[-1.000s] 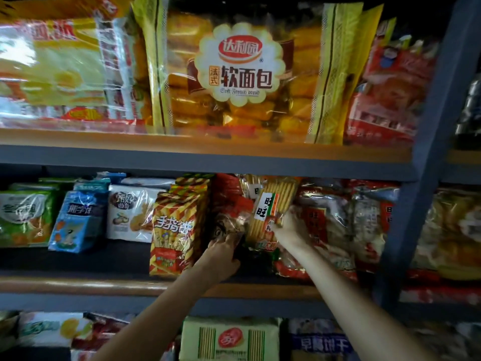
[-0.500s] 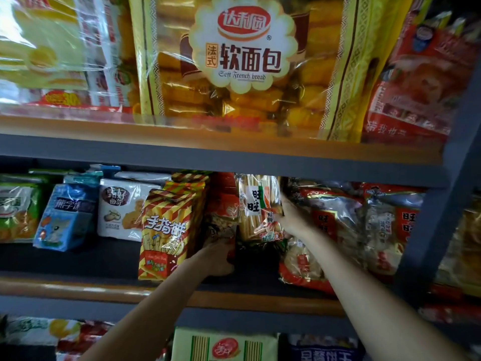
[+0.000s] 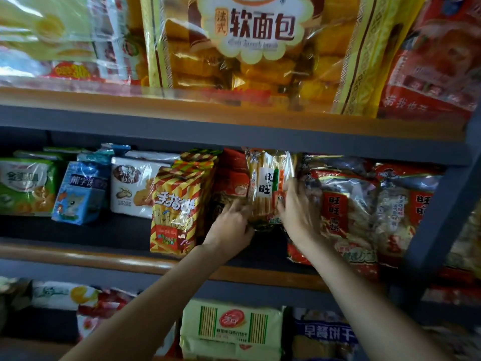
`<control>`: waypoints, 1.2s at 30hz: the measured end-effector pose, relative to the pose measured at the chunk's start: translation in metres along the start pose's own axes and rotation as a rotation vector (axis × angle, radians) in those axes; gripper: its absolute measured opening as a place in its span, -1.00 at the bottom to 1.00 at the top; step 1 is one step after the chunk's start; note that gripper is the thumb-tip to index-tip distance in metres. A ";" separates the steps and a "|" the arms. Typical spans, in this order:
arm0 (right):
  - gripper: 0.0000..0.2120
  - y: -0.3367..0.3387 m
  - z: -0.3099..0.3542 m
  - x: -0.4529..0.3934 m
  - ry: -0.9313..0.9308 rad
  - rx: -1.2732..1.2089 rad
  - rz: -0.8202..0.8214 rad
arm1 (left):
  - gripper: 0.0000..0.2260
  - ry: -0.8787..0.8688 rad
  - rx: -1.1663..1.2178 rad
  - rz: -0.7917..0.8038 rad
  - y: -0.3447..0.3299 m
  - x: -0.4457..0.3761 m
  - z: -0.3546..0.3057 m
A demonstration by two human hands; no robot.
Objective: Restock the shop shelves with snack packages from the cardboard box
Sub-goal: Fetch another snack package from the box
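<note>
At frame centre, the rice cracker pack (image 3: 268,188) stands upright between both hands: left hand (image 3: 230,225) grips its lower left edge, while the right hand (image 3: 299,212) presses flat-fingered against its right side.

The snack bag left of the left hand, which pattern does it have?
Diagonal red and yellow stripes on the striped snack bag, seen in the head view.

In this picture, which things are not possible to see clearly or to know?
- Cardboard box: not in the head view.
- Bread bag: its top is cut off by the upper edge.
- Right hand: motion blur hides how the fingers lie on the cracker pack.
- Red pack: lower part hidden by the left hand and the striped pack.
- Bottom-shelf packs: cut off by the lower edge and the arms.
</note>
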State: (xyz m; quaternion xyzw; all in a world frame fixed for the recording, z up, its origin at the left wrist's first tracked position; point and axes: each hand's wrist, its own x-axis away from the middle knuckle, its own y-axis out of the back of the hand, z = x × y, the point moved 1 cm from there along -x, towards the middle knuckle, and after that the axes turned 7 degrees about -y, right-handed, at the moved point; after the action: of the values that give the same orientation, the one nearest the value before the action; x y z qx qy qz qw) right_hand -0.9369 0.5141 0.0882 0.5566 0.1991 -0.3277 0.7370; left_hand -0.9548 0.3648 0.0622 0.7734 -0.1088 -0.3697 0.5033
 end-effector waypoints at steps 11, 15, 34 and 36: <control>-0.89 -0.043 0.203 0.125 0.568 -0.779 0.088 | -0.71 0.459 -0.017 -0.386 0.055 0.228 0.107; -0.81 -0.087 0.313 0.233 0.921 -0.587 0.603 | -0.58 0.973 -0.018 -0.249 0.068 0.389 0.153; -0.65 -0.124 0.665 0.813 1.804 -0.043 1.683 | -0.65 2.367 0.156 -0.201 0.125 1.046 0.153; -0.65 -0.133 0.668 0.865 1.822 -0.044 1.743 | -0.66 2.348 0.206 -0.068 0.118 1.081 0.154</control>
State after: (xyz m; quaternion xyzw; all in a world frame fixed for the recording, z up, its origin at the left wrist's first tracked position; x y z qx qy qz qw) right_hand -0.4676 -0.3695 -0.3714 0.5140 0.2070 0.7715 0.3126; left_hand -0.2756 -0.3824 -0.3703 0.6792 0.4122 0.5659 0.2200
